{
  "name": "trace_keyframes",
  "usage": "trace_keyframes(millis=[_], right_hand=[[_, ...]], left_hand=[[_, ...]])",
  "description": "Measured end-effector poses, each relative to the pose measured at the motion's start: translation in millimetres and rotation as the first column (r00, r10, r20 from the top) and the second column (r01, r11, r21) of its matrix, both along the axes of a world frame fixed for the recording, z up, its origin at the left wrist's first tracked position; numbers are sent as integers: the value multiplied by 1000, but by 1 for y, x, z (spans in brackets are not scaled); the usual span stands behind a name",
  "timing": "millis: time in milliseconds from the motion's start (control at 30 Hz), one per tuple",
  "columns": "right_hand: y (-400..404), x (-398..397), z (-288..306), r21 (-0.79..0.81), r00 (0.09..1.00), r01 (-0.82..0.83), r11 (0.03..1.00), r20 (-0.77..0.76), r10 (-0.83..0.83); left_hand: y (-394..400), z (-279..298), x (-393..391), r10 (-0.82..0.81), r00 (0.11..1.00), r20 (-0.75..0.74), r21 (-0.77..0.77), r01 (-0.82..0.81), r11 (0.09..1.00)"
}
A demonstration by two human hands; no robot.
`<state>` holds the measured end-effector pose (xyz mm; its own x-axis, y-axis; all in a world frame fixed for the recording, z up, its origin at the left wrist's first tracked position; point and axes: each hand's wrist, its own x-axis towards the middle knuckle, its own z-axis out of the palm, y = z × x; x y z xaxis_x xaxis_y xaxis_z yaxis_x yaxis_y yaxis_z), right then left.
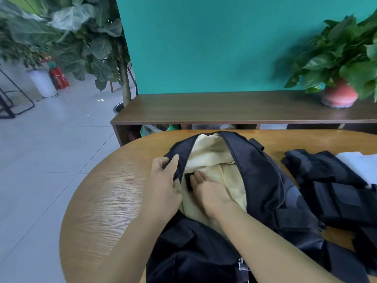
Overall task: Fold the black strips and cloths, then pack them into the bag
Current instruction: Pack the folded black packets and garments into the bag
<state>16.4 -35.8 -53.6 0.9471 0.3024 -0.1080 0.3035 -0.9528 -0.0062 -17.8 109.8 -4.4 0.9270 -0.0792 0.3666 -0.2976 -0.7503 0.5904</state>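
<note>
Black bag (263, 180) lies unzipped in the middle of the round wooden bench (106, 201), its mouth spread to show a pale yellow lining (212, 156). Our left hand (163, 180) grips the left edge of the opening, fingers curled over the zipper rim and pulling it aside. Our right hand (210, 190) reaches into the cavity with fingers fairly straight, pressing down beside a small dark piece (188, 180) that sits low against the lining; we cannot tell whether it is a folded strip or part of the bag itself. To the right of the bag, just beside it, a heap of black strips and cloths (334, 188) waits on the bench, some looking flat and stacked, others loose, with a white cloth (359, 164) at the far edge. We judge the packing barely begun: at most one item is inside, and the bulk of the pile remains outside, so more folding and loading lies ahead. Behind the bench stands a low wooden shelf (224, 109) carrying a potted plant (340, 78) against a teal wall.
</note>
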Motion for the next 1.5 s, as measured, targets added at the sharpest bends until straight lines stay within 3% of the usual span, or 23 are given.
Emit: trace_keyframes(millis=[300, 633, 900, 1267, 1500], right_hand=[[-4, -16, 6, 109, 995, 0, 994, 102, -11], [-2, -9, 2, 74, 999, -21, 997, -35, 24], [-1, 7, 3, 198, 1000, 16, 980, -26, -11], [-5, -18, 15, 138, 998, -32, 990, 64, 24], [-5, -19, 16, 163, 996, -27, 986, -82, 41]], left_hand=[[-4, 1, -3, 22, 1000, 4, 67, -22, 998], [-7, 4, -3, 62, 998, -18, 151, -58, 987], [-8, 5, -5, 89, 995, -35, 292, -75, 954], [-9, 6, -7, 133, 989, -70, 380, -97, 920], [-11, 8, -9, 123, 990, -64, 372, -90, 924]])
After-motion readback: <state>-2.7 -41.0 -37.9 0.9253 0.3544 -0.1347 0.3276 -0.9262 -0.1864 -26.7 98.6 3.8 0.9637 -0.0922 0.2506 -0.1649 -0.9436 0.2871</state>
